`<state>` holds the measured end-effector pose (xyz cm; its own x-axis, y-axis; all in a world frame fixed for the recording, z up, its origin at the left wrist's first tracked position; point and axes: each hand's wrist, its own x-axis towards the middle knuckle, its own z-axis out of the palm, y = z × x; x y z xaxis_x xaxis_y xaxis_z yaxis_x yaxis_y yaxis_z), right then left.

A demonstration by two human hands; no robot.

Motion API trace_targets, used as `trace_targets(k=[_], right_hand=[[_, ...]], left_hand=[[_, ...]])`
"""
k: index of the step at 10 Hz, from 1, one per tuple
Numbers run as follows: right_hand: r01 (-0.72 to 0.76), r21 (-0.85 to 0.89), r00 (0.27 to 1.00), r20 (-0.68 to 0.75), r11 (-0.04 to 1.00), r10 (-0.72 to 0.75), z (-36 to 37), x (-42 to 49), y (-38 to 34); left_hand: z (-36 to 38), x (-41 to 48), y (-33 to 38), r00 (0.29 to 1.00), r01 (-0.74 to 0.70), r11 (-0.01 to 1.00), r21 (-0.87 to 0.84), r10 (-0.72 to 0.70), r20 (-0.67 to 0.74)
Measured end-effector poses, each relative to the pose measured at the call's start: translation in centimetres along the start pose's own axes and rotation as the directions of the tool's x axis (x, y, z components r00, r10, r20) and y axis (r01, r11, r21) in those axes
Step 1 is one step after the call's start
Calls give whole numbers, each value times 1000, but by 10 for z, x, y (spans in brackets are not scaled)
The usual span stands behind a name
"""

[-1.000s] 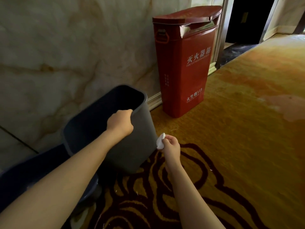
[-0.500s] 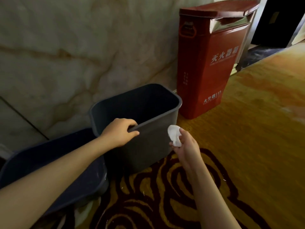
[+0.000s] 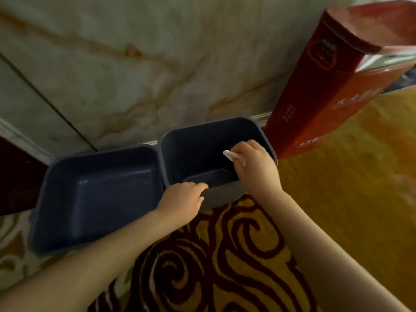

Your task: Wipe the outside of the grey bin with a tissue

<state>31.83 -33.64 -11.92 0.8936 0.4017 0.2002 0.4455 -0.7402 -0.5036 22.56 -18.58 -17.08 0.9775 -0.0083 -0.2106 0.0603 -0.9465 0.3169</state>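
The grey bin stands upright on the carpet against the marble wall, seen from above with its dark inside showing. My left hand grips its near rim, fingers hooked over the edge. Over the bin's open top, near its right rim, my right hand pinches a small white tissue. The tissue pokes out to the left of my fingers, and I cannot tell whether it touches the bin.
A second, wider dark bin sits touching the grey one on its left. A tall red fire-extinguisher box stands close on the right. Patterned yellow and maroon carpet spreads in front; dark wood furniture is at far left.
The view swung to look down into the bin, which now stands upright. My right hand rose with the tissue from beside the bin's front wall to above its open top. My left hand stays on the rim.
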Motion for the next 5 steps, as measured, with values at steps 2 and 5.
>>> trace_targets(k=[2,5], right_hand=[[269,-283,894,430,921,-129,28,53,-12],[164,-314,792,606,935,65,-24,64,-49]], left_hand=[[-40,-8,4,992,127,984,-128,-128,0],[-120,-32,7,831,484,875,0,-459,312]])
